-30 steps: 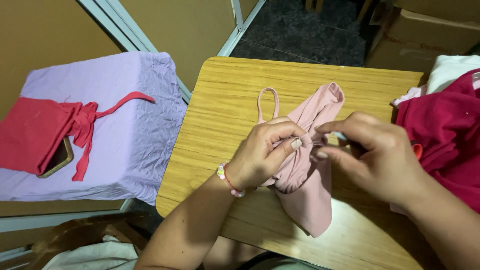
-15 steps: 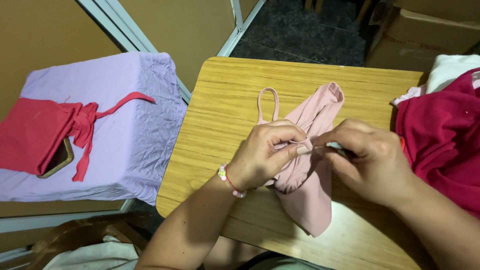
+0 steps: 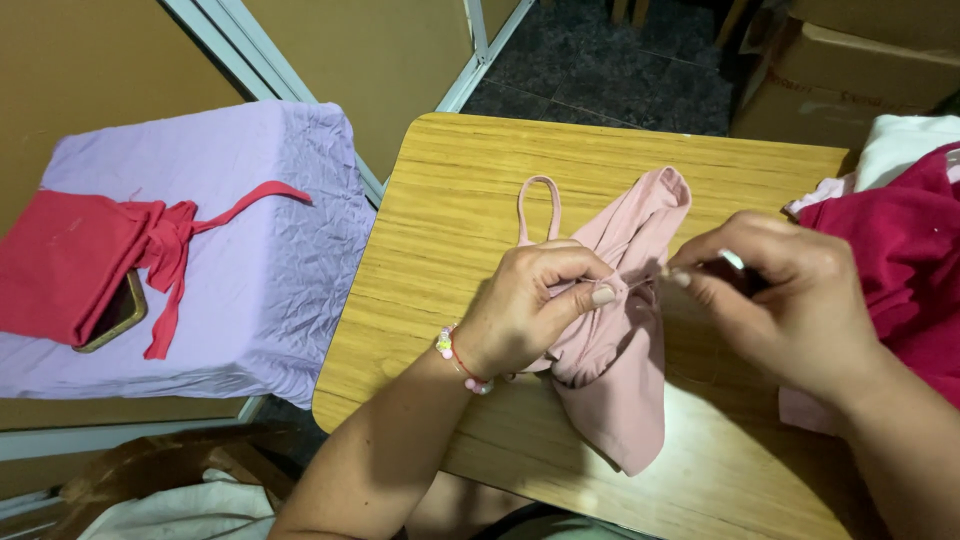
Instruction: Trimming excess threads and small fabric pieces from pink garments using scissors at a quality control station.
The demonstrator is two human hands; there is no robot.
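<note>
The left hand (image 3: 530,310) is resting on a pink garment (image 3: 620,350) that is lying bunched near the middle of the wooden tabletop (image 3: 450,200), with the fingers curled closed and the thumb and forefinger pinching a fold of the fabric. The right hand (image 3: 790,300) is positioned just beside it, fingers drawn together and gripping a small pale object at the fingertips, too small to identify, close to the same fold. One thin strap loop of the garment is lying flat on the tabletop above the left hand. A beaded bracelet (image 3: 460,360) is sitting on the left wrist. A pile of dark red cloth (image 3: 900,260) is lying at the right edge of the tabletop. To the left, a red cloth (image 3: 90,260) is resting on a lilac-covered surface (image 3: 250,250).
</note>
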